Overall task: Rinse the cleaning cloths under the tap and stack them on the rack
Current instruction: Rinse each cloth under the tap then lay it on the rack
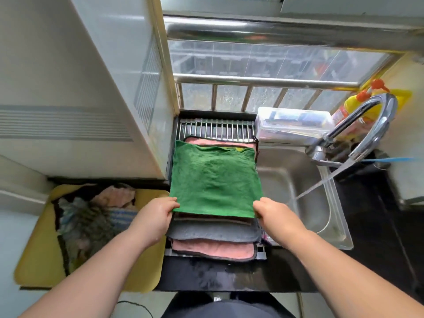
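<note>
A: Item: green cloth [215, 180]. Where do we hold it?
B: Flat atop the stack [213, 235] on the rack [216, 129]. Our left hand [156, 216] and right hand [273, 214] each pinch a near corner, thumb on top.
A: Outstanding?
B: We judge it partway done. A heap [91, 214] sits unrinsed in the tub [34, 260], and the tap [367, 125] runs.

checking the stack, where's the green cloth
Centre of the head view, the green cloth lies atop the stack on the rack, left of the sink.
</note>
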